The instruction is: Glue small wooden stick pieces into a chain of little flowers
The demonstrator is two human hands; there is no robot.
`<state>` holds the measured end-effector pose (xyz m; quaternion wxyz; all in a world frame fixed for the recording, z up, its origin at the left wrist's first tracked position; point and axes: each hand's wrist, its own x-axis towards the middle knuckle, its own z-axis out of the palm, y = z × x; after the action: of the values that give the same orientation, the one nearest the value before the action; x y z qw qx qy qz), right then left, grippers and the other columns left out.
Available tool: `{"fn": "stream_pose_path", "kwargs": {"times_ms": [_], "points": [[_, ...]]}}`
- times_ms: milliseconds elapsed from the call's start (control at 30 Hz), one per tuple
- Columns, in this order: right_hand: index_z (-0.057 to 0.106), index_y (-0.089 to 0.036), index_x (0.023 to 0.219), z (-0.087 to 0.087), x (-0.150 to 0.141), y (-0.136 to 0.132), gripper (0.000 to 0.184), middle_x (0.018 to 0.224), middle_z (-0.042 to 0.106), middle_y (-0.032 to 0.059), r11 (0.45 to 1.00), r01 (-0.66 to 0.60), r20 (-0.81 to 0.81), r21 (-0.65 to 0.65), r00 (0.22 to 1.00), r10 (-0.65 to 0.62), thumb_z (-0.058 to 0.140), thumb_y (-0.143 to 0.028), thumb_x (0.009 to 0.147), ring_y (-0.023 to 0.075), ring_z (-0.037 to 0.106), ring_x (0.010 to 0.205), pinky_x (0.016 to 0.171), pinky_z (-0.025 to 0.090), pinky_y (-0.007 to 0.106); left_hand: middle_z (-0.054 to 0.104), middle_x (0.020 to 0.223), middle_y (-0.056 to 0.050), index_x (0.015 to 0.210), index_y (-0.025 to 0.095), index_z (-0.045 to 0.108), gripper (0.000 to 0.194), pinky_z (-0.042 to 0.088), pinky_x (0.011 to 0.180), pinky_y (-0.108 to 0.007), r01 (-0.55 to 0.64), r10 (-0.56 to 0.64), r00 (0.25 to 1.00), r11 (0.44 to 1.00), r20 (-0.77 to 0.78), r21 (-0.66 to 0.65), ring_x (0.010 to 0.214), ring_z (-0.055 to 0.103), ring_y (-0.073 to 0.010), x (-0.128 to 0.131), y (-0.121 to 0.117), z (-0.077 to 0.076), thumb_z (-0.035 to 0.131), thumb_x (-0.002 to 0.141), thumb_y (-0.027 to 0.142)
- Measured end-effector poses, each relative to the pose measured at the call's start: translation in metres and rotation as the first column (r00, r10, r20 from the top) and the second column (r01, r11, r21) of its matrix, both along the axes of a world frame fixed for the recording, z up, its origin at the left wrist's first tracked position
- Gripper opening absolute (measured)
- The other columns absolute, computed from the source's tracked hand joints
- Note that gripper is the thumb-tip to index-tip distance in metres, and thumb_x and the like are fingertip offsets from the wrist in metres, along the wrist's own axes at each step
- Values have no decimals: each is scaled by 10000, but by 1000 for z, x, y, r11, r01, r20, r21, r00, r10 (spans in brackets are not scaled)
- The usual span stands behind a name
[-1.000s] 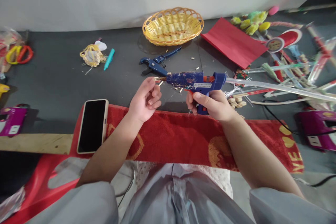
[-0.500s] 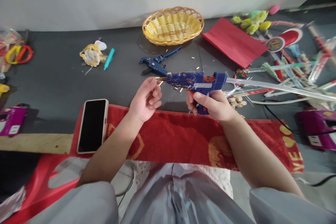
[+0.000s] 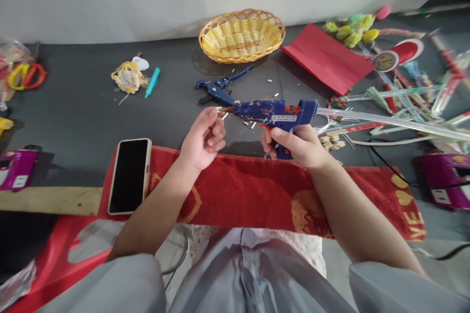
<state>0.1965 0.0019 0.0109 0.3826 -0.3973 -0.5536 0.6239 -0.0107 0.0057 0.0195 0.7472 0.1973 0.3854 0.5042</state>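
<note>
My right hand (image 3: 299, 145) is wrapped round the handle of a blue hot glue gun (image 3: 259, 109), its nozzle pointing left. A long clear glue stick (image 3: 370, 117) runs out of the gun's back end. At the nozzle tip, my left hand (image 3: 204, 138) pinches a small pale piece between thumb and forefinger; it is too small to name. The other fingers of that hand are curled. Just beyond the gun lies a blue pipe cutter (image 3: 216, 90), with several tiny cut pieces (image 3: 270, 80) scattered around it.
A yellow wicker basket (image 3: 242, 41) stands against the wall beside red paper (image 3: 326, 61). Straws, a red ribbon spool (image 3: 398, 55) and sticks crowd the right. A phone (image 3: 130, 176) lies on the red towel (image 3: 242, 190). Scissors (image 3: 27, 77) and a teal marker (image 3: 152, 83) are left.
</note>
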Motion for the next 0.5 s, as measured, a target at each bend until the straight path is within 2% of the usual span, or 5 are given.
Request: {"fn": "stream_pose_path", "kwargs": {"times_ms": [500], "points": [[579,-171,655,-1,2,0,506,562,589,-8,1000,-8,-17,25,1000,9,689,-654,758,80,542,428,414,435,214,387,531,88,788,189,555,136,164,327,-114,-11,11,1000,1000,-13,-6,351,271,-9,1,0,2,579,908,247]]}}
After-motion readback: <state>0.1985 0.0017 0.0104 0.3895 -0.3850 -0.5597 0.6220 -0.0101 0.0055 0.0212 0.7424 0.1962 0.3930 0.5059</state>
